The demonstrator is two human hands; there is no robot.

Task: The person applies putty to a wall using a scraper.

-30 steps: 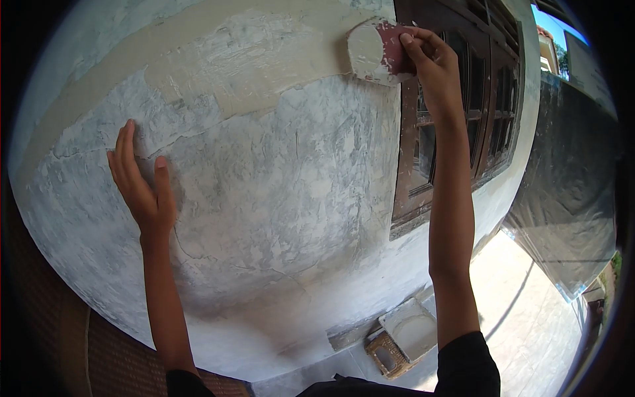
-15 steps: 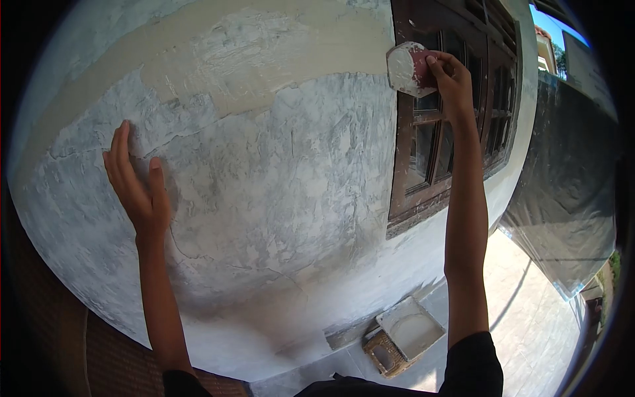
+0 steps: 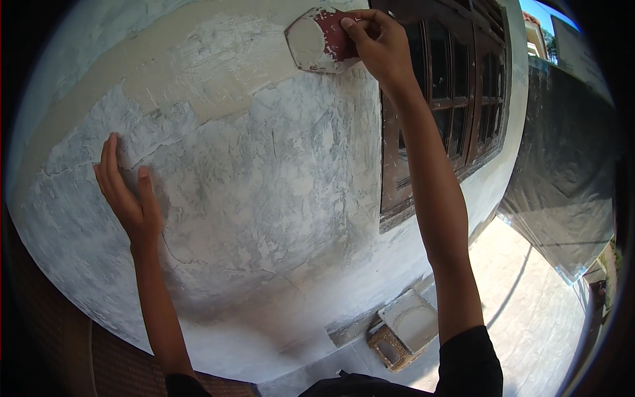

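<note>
A dark red putty scraper with white filler smeared on its blade is pinched in my right hand, between the thumb and fingers. It overlaps the beige, freshly coated upper part of the wall, just left of the window frame. My left hand rests open against the grey, patchy lower plaster, its fingers pointing up and thumb apart. Beside that hand runs a thin crack in the plaster.
A brown wooden window with glass panes stands to the right. Below on the floor, a tray of filler sits on a worn stool. A dark tarp hangs farther right.
My right hand has carried the scraper left, off the window frame and onto the upper wall. My left hand stays on the wall while the view shifts slightly.
</note>
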